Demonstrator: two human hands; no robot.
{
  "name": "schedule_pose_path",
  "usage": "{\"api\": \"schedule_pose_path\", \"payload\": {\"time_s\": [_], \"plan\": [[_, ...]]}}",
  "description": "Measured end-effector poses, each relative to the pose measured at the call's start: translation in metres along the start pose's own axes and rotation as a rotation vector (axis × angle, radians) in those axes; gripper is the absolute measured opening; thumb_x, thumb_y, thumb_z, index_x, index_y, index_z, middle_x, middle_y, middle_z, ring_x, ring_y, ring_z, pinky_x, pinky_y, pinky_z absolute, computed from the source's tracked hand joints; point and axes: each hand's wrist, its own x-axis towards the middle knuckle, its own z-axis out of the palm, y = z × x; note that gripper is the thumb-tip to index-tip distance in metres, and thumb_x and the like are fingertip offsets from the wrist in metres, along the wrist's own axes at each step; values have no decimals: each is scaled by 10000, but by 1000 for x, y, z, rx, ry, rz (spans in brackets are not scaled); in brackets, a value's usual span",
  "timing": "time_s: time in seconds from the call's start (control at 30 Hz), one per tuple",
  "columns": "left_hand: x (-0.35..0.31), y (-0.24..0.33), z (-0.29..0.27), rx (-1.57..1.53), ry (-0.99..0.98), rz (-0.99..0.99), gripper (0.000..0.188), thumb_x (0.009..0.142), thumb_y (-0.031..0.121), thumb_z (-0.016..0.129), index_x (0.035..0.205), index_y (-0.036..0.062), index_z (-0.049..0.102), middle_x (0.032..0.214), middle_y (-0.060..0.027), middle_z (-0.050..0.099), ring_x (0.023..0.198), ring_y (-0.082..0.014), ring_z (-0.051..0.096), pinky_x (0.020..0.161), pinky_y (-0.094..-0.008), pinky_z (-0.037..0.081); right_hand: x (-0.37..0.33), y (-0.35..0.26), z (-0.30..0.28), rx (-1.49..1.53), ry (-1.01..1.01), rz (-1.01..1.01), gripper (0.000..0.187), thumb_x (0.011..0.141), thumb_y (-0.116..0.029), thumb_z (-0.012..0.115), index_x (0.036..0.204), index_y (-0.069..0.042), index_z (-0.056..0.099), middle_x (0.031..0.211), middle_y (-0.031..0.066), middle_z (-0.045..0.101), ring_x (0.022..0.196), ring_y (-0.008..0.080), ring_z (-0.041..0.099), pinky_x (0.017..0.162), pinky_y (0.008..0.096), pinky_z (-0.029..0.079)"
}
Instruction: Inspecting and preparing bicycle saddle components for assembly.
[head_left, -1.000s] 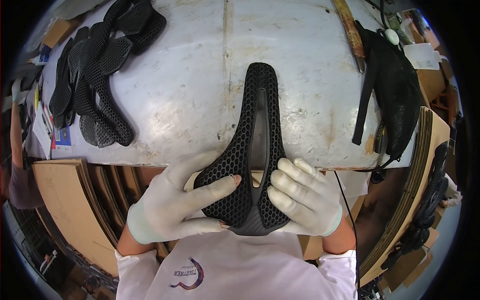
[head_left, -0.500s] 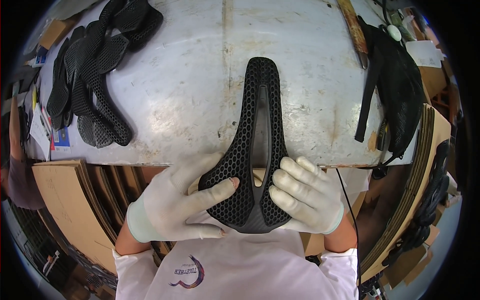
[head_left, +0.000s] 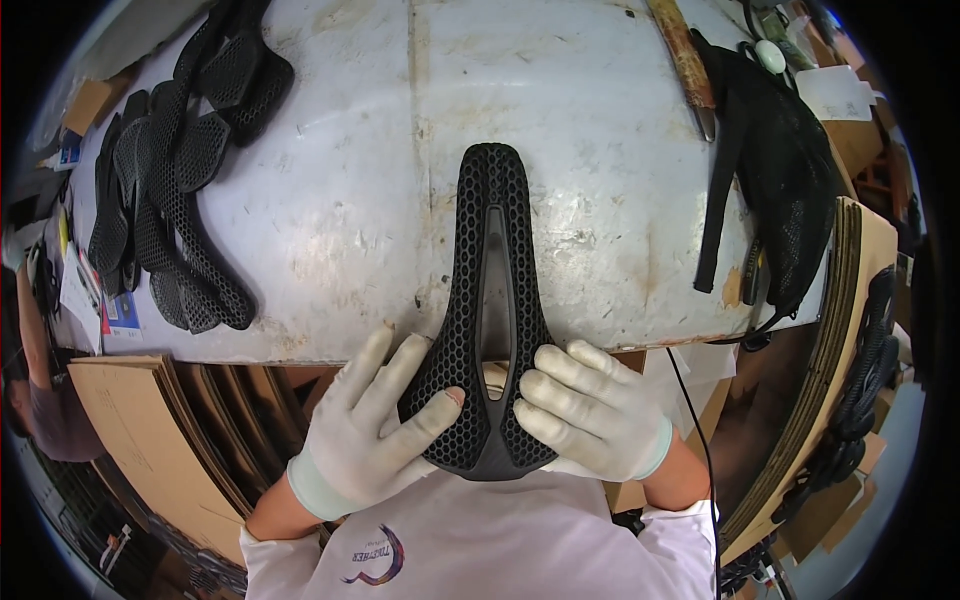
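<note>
A black bicycle saddle with a honeycomb-patterned surface and a long central slot lies in front of me. Its narrow nose points away over the table, and its wide rear hangs past the near edge, above my lap. Both my hands wear whitish gloves. My left hand is at the saddle's left side, thumb resting on top, with the visible fingers stretched apart beside the rim. From the right, my right hand grips the saddle, fingers lying across its top; the thumb is mostly hidden below.
Black honeycomb pads are heaped on the table at the left. A pointed tool with a worn handle and a black mesh item with a strap lie at the right. Cardboard sheets stand below; a person is at far left.
The saddle has shifted slightly left and nearer in view. My left hand's fingers have straightened and spread beside its rim. My right hand keeps its grip.
</note>
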Motion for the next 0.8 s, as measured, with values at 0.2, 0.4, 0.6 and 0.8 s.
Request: {"api": "schedule_pose_path", "payload": {"time_s": [0.2, 0.4, 0.6, 0.8], "plan": [[-5, -19, 14, -10, -1, 207, 340, 833, 122, 753, 1172, 110, 763, 1368, -201, 649, 1283, -416, 635, 960, -445, 634, 0, 4, 3, 24, 36, -56, 324, 808, -125, 697, 1112, -24, 745, 1186, 119, 709, 1184, 317, 681, 992, 434, 547], [-1, -10, 13, 82, 31, 257, 336, 829, 88, 761, 1165, 101, 754, 1383, -202, 640, 1322, -418, 616, 912, -416, 655, -4, 5, 5, 31, 9, -48, 360, 803, -189, 705, 1128, -42, 746, 1222, 119, 698, 1205, 314, 671, 1014, 444, 545], [-7, -29, 16, -174, 3, 208, 487, 891, 176, 752, 1358, 74, 658, 1440, -207, 604, 1334, -404, 603, 1018, -418, 586, -6, 6, 6, 59, 14, -22, 371, 845, -277, 711, 1135, -48, 739, 1251, 110, 694, 1249, 321, 650, 1066, 468, 535], [30, -23, -1, -1144, 168, -566, 849, 986, 342, 711, 1585, -74, 276, 1375, -264, 600, 1199, -330, 674, 1014, -433, 566, -17, 16, 17, 249, 44, -60, 337, 845, -211, 746, 1148, -64, 732, 1270, 91, 690, 1302, 324, 625, 1063, 485, 565]]}}
